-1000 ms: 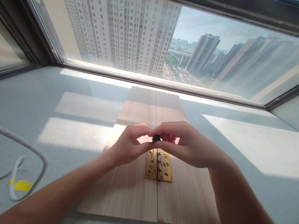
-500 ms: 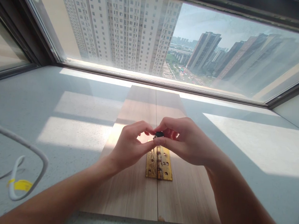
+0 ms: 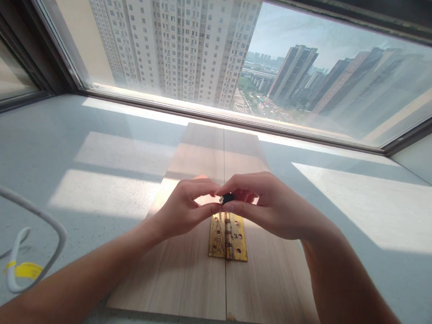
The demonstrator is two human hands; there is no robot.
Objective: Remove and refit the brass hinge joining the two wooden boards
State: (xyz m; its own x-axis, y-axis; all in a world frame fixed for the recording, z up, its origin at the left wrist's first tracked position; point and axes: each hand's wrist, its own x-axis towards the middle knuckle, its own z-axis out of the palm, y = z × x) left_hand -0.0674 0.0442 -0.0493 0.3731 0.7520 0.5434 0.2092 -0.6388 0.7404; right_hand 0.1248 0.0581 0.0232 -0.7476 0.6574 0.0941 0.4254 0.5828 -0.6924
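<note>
A small black piece with a pale, shiny end (image 3: 227,198) sits between the fingertips of both hands; its kind does not show clearly. My right hand (image 3: 272,203) pinches it with thumb and forefinger. From the other side my left hand (image 3: 183,204) closes its thumb and fingertips about the pale end. Just below the hands, a worn brass hinge (image 3: 237,250) lies unfolded across the seam of two pale wooden boards (image 3: 178,278). Several screw holes show in its leaves, and its far end is hidden under the fingers.
The boards rest on a speckled white sill (image 3: 98,203) crossed by sunlight. At the left a white cable (image 3: 58,227) loops up, with a yellow tag (image 3: 27,270) on it. A dark-framed window (image 3: 222,120) bounds the far side.
The black piece has turned slightly, so its pale end shows more toward the left. My left fingers have shifted a little around it. The whole view has drifted slightly.
</note>
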